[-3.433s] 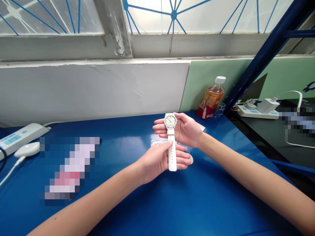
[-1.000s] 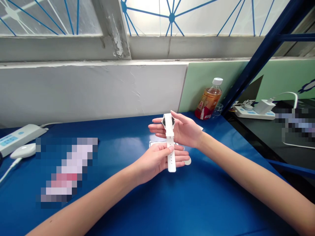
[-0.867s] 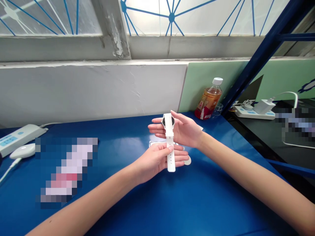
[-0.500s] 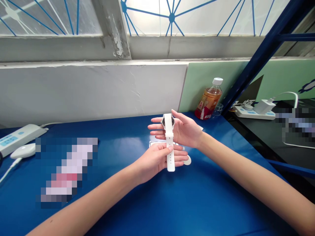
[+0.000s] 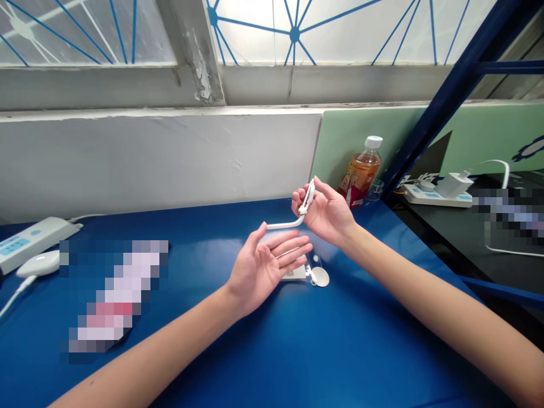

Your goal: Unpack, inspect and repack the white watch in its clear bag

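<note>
Above the blue desk hangs a white wristwatch (image 5: pixel 310 195), turned edge-on, with its white strap (image 5: pixel 283 226) bent out toward the left. My right hand (image 5: pixel 334 218) has its fingers curled and its thumb up, closed on the watch by its head and buckle. Palm up and fingers stretched, my left hand (image 5: pixel 263 263) is open beneath the strap. The strap's free end lies by the left thumb tip; whether they touch, I cannot tell. Below the fingers, a white item (image 5: pixel 295 273) on the desk is partly covered, with a white disc (image 5: pixel 320 277) beside it.
A drink bottle (image 5: pixel 361 173) stands against the green panel, beside a clear cup (image 5: pixel 375 190). On the left are a white power strip (image 5: pixel 36 241), a white corded device (image 5: pixel 40 263) and a blurred-out object (image 5: pixel 121 294). A second power strip (image 5: pixel 437 195) lies right, past the blue frame (image 5: pixel 425 122).
The watch has turned from strap-down to edge-on, its head moving up and right with my right hand, whose fingers have curled. My left hand has opened and shifted left.
</note>
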Demonstrator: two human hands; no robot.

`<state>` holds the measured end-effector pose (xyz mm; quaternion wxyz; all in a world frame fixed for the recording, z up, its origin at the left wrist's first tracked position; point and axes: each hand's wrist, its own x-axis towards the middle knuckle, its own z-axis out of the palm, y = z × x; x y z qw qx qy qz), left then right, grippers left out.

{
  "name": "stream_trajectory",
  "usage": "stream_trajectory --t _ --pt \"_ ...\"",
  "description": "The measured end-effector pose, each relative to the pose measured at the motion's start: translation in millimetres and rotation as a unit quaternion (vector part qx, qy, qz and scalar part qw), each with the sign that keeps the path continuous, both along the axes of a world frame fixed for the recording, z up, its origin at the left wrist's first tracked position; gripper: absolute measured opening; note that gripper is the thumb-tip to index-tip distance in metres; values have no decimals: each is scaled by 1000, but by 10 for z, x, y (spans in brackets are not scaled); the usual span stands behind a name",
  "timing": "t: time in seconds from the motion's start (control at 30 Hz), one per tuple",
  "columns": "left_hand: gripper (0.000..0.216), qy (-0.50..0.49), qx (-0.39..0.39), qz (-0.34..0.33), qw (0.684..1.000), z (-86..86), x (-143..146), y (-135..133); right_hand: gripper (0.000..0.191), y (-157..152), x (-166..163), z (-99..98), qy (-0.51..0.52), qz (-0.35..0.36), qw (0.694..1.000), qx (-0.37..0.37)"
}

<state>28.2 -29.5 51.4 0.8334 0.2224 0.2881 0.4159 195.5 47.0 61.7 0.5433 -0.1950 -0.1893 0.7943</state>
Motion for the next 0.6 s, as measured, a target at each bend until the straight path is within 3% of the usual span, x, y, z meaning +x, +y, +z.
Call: stream_trajectory --t 0.1,0.2,0.3,0.4,0.47,0.6 --pt "45 5 17 21 1000 -16 23 -2 25 -11 -21 -29 -36 14 998 43" --pt "34 29 63 32 997 -63 36 3 24 -77 -79 -60 -138 46 981 129" --pt "31 62 107 19 992 -119 38 -2 30 -160 -140 -93 -289 -6 927 237" --pt "32 105 136 2 985 -160 41 -18 28 -213 -175 -124 -383 -35 882 274" --pt "33 139 140 -2 980 -171 44 -28 25 -219 -179 -130 -375 -8 888 265" --pt "35 179 127 -6 976 -161 48 -34 28 -187 -145 -88 -239 94 946 196"
